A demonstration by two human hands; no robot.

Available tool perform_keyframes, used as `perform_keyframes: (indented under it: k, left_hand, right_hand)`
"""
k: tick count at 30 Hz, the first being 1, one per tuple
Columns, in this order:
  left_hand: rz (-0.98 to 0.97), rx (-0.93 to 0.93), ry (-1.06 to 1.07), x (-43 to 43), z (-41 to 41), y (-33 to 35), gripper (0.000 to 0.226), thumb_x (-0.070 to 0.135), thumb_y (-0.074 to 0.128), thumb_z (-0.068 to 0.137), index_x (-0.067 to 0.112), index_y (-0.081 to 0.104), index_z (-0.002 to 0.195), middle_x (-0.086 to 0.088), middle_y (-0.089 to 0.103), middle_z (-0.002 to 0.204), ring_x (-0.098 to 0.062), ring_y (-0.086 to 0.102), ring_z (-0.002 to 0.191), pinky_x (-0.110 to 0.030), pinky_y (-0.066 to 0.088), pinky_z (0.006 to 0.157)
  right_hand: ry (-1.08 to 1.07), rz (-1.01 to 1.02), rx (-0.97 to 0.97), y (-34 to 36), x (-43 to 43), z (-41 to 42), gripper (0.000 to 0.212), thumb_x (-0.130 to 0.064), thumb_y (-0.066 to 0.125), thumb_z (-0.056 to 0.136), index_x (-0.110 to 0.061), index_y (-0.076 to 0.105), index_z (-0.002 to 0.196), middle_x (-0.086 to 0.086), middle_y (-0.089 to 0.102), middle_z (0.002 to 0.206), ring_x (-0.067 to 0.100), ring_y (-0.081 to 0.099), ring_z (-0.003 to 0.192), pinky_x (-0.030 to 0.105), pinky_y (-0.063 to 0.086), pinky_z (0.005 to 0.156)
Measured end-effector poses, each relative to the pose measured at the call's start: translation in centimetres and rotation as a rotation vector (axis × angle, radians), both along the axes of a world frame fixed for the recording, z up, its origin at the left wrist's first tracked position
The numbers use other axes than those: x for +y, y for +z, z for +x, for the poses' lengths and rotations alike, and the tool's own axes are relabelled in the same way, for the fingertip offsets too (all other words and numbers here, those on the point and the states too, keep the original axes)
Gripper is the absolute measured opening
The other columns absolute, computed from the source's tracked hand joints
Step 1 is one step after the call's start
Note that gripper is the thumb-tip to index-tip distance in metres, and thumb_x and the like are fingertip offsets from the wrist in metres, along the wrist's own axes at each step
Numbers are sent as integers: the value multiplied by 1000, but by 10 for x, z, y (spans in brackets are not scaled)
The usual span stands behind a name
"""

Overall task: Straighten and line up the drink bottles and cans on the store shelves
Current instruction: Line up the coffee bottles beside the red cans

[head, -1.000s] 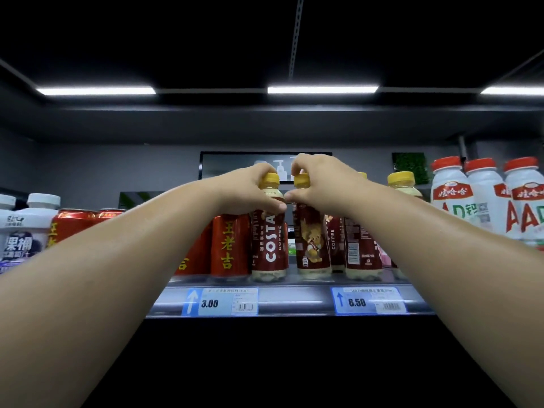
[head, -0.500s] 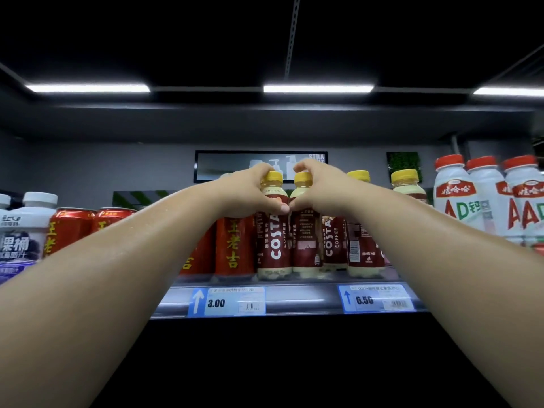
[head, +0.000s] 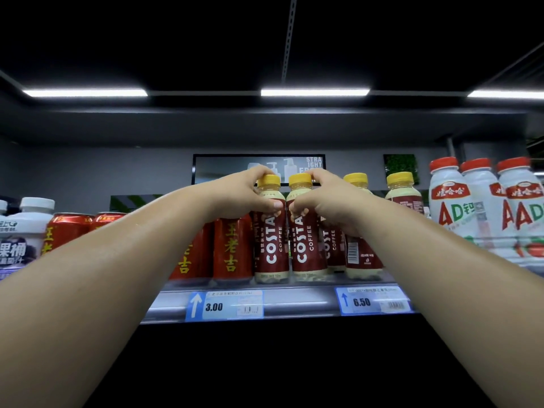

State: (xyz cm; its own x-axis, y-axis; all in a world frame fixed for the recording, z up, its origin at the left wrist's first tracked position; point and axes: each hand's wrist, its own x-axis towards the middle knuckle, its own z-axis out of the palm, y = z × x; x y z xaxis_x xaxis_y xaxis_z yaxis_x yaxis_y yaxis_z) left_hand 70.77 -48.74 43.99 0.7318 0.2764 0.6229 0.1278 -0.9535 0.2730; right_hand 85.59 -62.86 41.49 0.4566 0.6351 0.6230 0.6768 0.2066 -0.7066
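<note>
Two Costa bottles stand upright, side by side and touching, at the near edge of the shelf (head: 294, 303), labels facing me. My left hand (head: 238, 195) grips the left bottle (head: 270, 248) at its shoulder just below the yellow cap, fingers curled behind it and thumb laid across the front. My right hand (head: 329, 201) grips the right bottle (head: 306, 248) at the same height, fingers (head: 297, 213) curled round its shoulder. The two hands nearly meet between the bottles.

Just right and farther back stand more Costa bottles (head: 363, 251), one showing its barcode. Red cans (head: 232, 248) stand just left of the left bottle. White AD bottles (head: 453, 207) with red caps stand at far right, white-capped bottles (head: 26, 231) at far left. Price tags marked 3.00 (head: 223, 306) and 6.50 (head: 374, 300) sit on the shelf front.
</note>
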Motion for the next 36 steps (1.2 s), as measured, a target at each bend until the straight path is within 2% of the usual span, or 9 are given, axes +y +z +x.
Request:
perform_keyframes:
  k: [5, 10, 16, 19, 21, 23, 28, 33, 36]
  left_hand:
    - [27, 19, 34, 0, -1, 2, 60, 56, 73, 79, 44, 41, 127, 6, 68, 103, -15, 65, 97, -44, 49, 93]
    - [24, 22, 48, -3, -1, 2, 59, 54, 73, 81, 42, 40, 128, 6, 67, 103, -16, 64, 97, -43, 49, 92]
    - [114, -34, 76, -18, 3, 0, 73, 54, 77, 76, 35, 41, 136, 10, 59, 113, -9, 57, 96, -27, 44, 75]
    - [173, -99, 59, -32, 11, 3, 77, 55, 77, 75, 34, 41, 140, 3, 49, 139, -13, 52, 110, -30, 42, 83]
    - [210, -127, 59, -43, 17, 6, 76, 56, 76, 75, 36, 42, 139, 1, 45, 144, -14, 49, 113, -31, 42, 82]
    - [226, -130, 56, -52, 23, 7, 74, 57, 75, 75, 37, 43, 138, 1, 46, 144, -15, 50, 114, -31, 44, 81]
    - [332, -79, 179, -70, 38, 1, 62, 65, 69, 77, 39, 52, 131, 5, 55, 136, -21, 53, 120, -45, 45, 98]
    - [391, -84, 279, -74, 38, -4, 58, 64, 66, 79, 42, 52, 130, 6, 56, 133, -21, 51, 121, -48, 42, 100]
    - [380, -54, 274, -75, 36, -5, 57, 58, 69, 81, 41, 50, 132, 5, 56, 133, -22, 51, 120, -49, 41, 101]
  right_hand:
    - [-2, 6, -10, -1, 0, -4, 68, -8, 66, 63, -29, 47, 125, 10, 65, 90, 20, 64, 69, 24, 46, 44]
    - [-23, -17, -29, 0, -1, -2, 71, -6, 67, 74, -30, 42, 136, 11, 64, 97, 20, 65, 70, 23, 46, 43]
    - [-124, 1, -181, 6, -14, -1, 93, -27, 76, 68, -33, 31, 149, 6, 61, 121, 22, 64, 99, 41, 54, 80]
    - [-129, 71, -232, 14, -38, 1, 71, -25, 76, 73, -34, 49, 139, 1, 61, 124, 20, 64, 103, 45, 54, 92]
    - [-166, 210, -275, 17, -56, 6, 41, -18, 72, 80, -34, 63, 118, -7, 67, 108, 13, 66, 96, 39, 57, 84]
    - [-260, 351, -305, 19, -71, 13, 31, -14, 67, 84, -37, 66, 105, -11, 68, 100, 8, 65, 91, 30, 56, 72]
    - [-293, 172, -224, 6, -79, 35, 64, -13, 72, 83, -36, 49, 139, -1, 55, 128, 20, 64, 97, 42, 60, 76]
    - [-163, 6, -114, -14, -61, 46, 89, -10, 70, 82, -44, 22, 149, 4, 59, 115, 24, 69, 89, 43, 60, 73]
    - [-120, 51, -90, -17, -55, 49, 87, -12, 76, 79, -47, 29, 144, 1, 59, 110, 25, 69, 89, 44, 61, 73]
